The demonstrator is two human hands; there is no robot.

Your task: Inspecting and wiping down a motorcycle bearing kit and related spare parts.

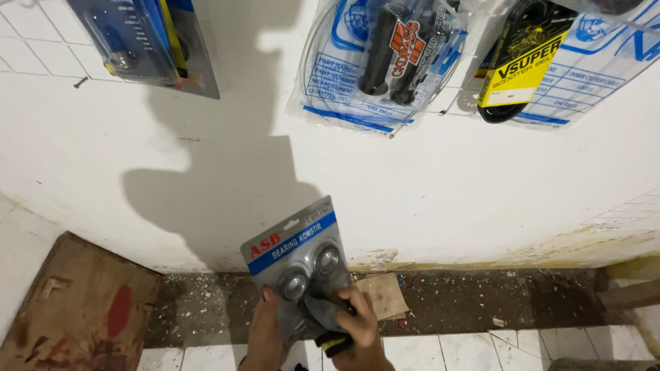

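Holding the blister pack [297,255] up in front of the white wall [426,192], we were wiping it clean, or so it looked to us. Our left hand [265,336] gripped the pack from below, its fingers [268,297] closed on the lower edge. Our right hand [359,328] pressed a grey cloth [323,312] on the pack's front, its fingers curled shut around the cloth and around something black and yellow [333,342] that we could not make out. We judged the wiping was partly done. The next move called for a steady left hand and for rubbing the cloth over the rest of the front without bending the card.

The pack was a grey card with a blue stripe and red letters at the top. Two round shiny metal parts sat under clear plastic. It was tilted, its top leaning left. Other packed parts [385,55] hung on the wall high above it. Below lay a dusty floor [522,302] and an old brown board [75,309].
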